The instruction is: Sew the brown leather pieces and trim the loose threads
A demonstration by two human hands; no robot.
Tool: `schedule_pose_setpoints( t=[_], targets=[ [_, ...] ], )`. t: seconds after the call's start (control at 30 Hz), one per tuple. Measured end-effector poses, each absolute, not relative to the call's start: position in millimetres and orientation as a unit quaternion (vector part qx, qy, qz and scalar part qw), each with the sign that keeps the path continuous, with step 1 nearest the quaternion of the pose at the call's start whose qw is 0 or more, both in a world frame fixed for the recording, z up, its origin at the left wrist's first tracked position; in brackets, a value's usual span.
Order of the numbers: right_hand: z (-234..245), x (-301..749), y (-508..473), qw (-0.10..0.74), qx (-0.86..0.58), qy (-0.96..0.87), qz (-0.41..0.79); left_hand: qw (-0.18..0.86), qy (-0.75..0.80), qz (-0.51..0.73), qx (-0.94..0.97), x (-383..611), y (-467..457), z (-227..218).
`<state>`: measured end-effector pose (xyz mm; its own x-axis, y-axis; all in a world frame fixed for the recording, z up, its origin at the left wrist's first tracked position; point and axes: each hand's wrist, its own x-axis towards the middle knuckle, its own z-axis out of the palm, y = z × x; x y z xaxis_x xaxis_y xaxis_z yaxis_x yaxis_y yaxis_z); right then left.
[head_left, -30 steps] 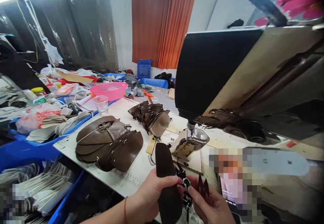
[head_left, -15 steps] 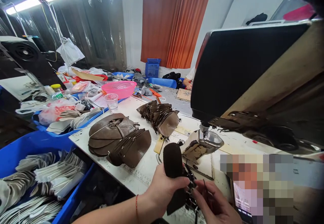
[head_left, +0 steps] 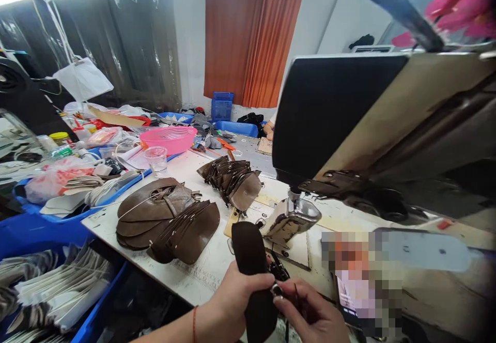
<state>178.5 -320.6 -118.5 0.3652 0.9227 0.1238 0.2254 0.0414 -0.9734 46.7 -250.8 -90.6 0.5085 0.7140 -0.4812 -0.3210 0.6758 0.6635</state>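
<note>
My left hand [head_left: 232, 294], with a thin red cord on its wrist, is closed around a long dark brown leather piece [head_left: 250, 252] with rounded ends. Its thumb presses near a small shiny metal buckle [head_left: 277, 290]. My right hand [head_left: 315, 314] pinches at that buckle from the other side. A thin dark strip or tool rises between its fingers; which of the two I cannot tell. Black shiny parts [head_left: 277, 268] hang beside the leather. Just beyond the hands is the sewing machine's arm end [head_left: 289, 221].
Brown leather stacks lie on the white table, one large [head_left: 151, 208] and one smaller [head_left: 244, 185]. The machine head [head_left: 333, 121] looms at right. A lit phone [head_left: 346, 294] is by my right hand. At left sits a blue bin [head_left: 96, 307] of pale pieces.
The view has swung right, so everything sits further left. My right fingers are closed nearer the leather's edge at the shiny buckle. Both hands keep their hold.
</note>
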Motion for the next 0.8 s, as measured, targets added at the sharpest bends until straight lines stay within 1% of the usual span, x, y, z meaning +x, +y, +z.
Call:
schedule_pose_setpoints(
  t=[0.07, 0.13, 0.27, 0.33, 0.37, 0.5, 0.63, 0.7, 0.8],
  targets=[
    [-121.6, 178.2, -321.9, 0.537, -0.618, -0.495, 0.291, 0.832, 0.376, 0.306, 0.268, 44.4, -249.4, -89.1],
    [-124.5, 179.8, -323.1, 0.513, -0.608, -0.561, 0.23, 0.821, 0.369, 0.319, 0.297, 42.9, -247.0, -86.4],
    [-121.6, 187.0, -325.0, 0.436, -0.508, -0.737, 0.097, 0.8, 0.365, 0.331, 0.344, 41.7, -241.3, -81.4],
    [-116.4, 188.7, -325.8, 0.42, -0.475, -0.769, 0.081, 0.804, 0.361, 0.316, 0.351, 41.1, -239.7, -79.5],
    [-113.7, 188.2, -326.2, 0.431, -0.479, -0.76, 0.081, 0.814, 0.356, 0.302, 0.347, 40.6, -239.5, -78.6],
    [-107.8, 178.4, -326.9, 0.514, -0.571, -0.629, 0.119, 0.848, 0.327, 0.26, 0.326, 37.5, -242.1, -76.5],
    [-107.4, 165.1, -326.6, 0.593, -0.634, -0.433, 0.244, 0.825, 0.317, 0.277, 0.378, 36.8, -246.0, -78.5],
    [-106.1, 161.6, -326.7, 0.605, -0.641, -0.37, 0.295, 0.789, 0.341, 0.296, 0.417, 37.5, -246.3, -80.4],
    [-101.6, 163.1, -327.2, 0.587, -0.643, -0.352, 0.343, 0.758, 0.371, 0.3, 0.444, 37.9, -244.3, -81.4]
  ],
)
